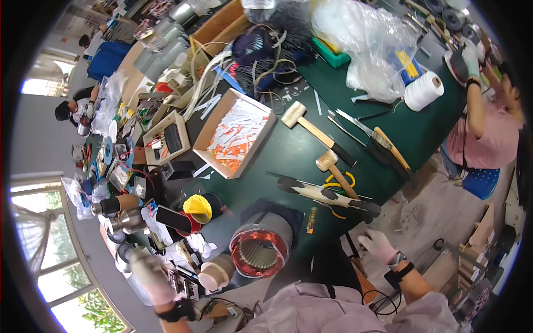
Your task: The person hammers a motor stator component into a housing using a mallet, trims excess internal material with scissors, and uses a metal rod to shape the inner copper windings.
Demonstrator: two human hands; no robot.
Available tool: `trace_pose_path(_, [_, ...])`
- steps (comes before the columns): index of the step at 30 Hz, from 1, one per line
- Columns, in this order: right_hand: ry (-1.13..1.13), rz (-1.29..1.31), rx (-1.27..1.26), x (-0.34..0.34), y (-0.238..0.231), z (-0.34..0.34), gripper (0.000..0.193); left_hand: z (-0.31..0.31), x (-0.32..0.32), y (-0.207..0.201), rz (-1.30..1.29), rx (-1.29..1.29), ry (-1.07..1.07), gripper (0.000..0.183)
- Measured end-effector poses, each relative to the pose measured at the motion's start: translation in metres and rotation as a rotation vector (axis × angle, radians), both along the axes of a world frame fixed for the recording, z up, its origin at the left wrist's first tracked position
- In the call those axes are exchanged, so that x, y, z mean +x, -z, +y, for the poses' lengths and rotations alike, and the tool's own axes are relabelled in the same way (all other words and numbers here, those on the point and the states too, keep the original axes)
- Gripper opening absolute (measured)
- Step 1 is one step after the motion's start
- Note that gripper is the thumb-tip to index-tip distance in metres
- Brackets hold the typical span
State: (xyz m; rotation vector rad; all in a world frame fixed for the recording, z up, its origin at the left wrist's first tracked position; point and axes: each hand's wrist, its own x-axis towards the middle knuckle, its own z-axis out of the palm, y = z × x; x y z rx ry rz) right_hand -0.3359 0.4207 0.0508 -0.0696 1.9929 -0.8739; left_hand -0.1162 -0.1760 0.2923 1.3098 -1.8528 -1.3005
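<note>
My left hand (149,275), in a pale glove, is over the table's left end beside a grey metal canister (123,256); motion smears its fingers, so its grip is unclear. Off the table's near right edge is my gloved right hand (379,246), its fingers loosely apart with nothing visible in them. Between them, close to my body, a motor stator (282,228) lies on its side, its ring of copper windings facing me. A tan round cup-like piece (215,273) stands to its left. A small orange-labelled tube (312,220) lies to its right.
Two mallets (294,115) (327,161), yellow-handled scissors (344,180) and knives (363,126) lie toward the right. A cardboard box (226,162) of paper strips, a yellow roll (198,208) and a phone (173,218) are leftward. A white thread spool (425,91) stands far right, near a co-worker (482,139).
</note>
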Motion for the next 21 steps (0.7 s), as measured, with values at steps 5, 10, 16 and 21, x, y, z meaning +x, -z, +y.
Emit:
trace_pose_path(5, [-0.186, 0.031, 0.217, 0.074, 0.167, 0.09, 0.047, 0.015, 0.033, 0.0, 0.033, -0.049, -0.333, 0.04])
trace_pose_path(10, [-0.157, -0.21, 0.383, 0.133, 0.276, 0.093, 0.046, 0.174, 0.04, 0.085, -0.707, 0.017, 0.167, 0.028])
trace_pose_path(16, [-0.199, -0.064, 0.254, 0.232, 0.4, 0.127, 0.051, 0.216, 0.076, 0.151, -1.047, 0.154, 0.486, 0.036])
trace_pose_path(21, [-0.221, -0.029, 0.173, 0.215, 0.429, 0.071, 0.05, 0.215, 0.085, 0.159, -1.158, 0.278, 0.501, 0.04])
